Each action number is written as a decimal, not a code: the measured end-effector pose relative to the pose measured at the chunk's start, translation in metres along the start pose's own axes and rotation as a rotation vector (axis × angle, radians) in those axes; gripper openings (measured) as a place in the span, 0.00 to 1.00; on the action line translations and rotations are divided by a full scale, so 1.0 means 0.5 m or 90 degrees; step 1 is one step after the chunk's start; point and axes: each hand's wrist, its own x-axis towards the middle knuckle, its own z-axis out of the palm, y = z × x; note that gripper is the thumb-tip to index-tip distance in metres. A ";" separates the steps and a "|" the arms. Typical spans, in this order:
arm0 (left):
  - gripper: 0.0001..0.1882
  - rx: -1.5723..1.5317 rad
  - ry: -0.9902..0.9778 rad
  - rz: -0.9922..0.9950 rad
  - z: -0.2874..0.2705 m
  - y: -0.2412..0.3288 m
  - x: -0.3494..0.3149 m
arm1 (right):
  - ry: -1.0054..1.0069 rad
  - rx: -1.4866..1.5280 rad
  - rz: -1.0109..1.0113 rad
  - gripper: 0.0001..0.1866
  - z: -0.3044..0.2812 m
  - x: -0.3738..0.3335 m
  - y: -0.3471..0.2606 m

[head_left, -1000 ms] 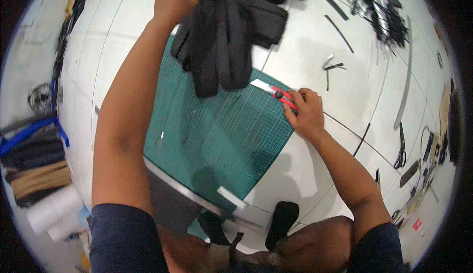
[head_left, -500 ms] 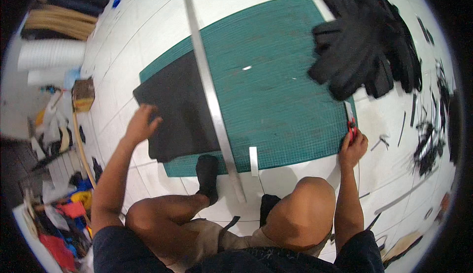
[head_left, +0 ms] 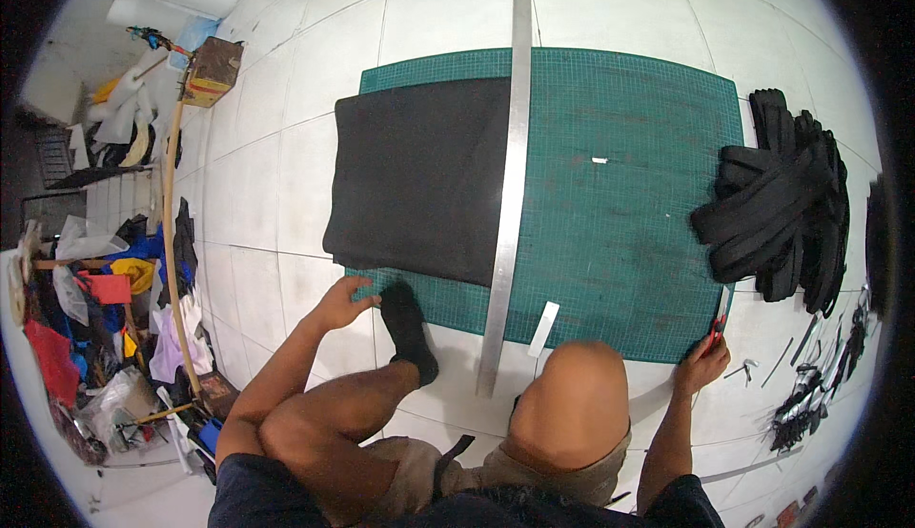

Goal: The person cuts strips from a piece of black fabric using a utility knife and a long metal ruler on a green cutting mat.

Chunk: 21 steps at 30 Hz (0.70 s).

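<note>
A green cutting mat (head_left: 620,204) lies on the white tiled floor. A black sheet of material (head_left: 419,175) covers its left part, and a long metal ruler (head_left: 510,185) lies across both. My left hand (head_left: 338,304) rests at the near left edge of the mat, fingers touching the black sheet's corner. My right hand (head_left: 703,361) is at the mat's near right corner, closed on a red-handled cutter (head_left: 720,323). A stack of cut black strips (head_left: 786,209) lies right of the mat. My knees and a black-socked foot (head_left: 408,323) are in front.
A small white strip (head_left: 543,328) lies on the mat's near edge. Thin black offcuts and small tools (head_left: 810,385) are scattered at the right. Clutter of bags, rolls and a cardboard box (head_left: 212,71) lines the left side, with a long wooden stick (head_left: 172,233).
The view swung from the black strip pile to the whole mat. My left hand left the pile and came to the mat's near left edge. The right hand kept the cutter.
</note>
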 end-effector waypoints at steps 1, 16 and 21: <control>0.34 -0.015 0.015 -0.029 0.000 0.011 0.006 | 0.004 -0.003 0.011 0.23 0.002 0.003 0.007; 0.31 0.172 0.112 0.106 -0.092 0.094 0.126 | 0.021 -0.011 -0.063 0.22 -0.007 0.014 -0.016; 0.38 0.314 0.079 0.196 -0.111 0.122 0.180 | 0.010 -0.017 -0.059 0.21 -0.005 0.003 -0.014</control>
